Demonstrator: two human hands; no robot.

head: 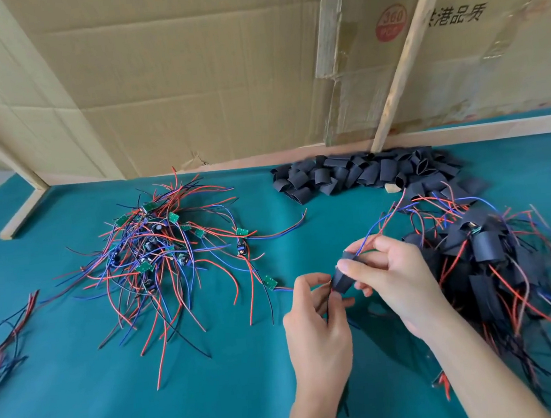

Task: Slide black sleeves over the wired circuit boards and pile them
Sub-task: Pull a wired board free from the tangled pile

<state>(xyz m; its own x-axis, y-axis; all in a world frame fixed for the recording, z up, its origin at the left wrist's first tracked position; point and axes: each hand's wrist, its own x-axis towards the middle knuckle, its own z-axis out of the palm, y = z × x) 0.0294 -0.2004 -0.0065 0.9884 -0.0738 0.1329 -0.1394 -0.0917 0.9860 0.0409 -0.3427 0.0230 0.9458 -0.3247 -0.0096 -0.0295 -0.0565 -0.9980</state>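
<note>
My right hand [385, 277] grips a black sleeve [342, 281] between thumb and fingers, above the teal table [83, 392]. Red and blue wires [385, 222] rise out of the sleeve's far end. My left hand [313, 318] pinches the wires at the sleeve's near end. The board inside is hidden. A tangle of bare wired circuit boards [157, 249] with small green boards lies at centre left. Loose black sleeves [371, 172] are heaped at the back. At the right lies a pile of sleeved boards [491, 256].
A cardboard wall [188, 66] with wooden battens [401, 64] closes off the back of the table. A wooden frame foot [21, 214] stands at the left. A bundle of loose wires [3, 346] lies at the left edge.
</note>
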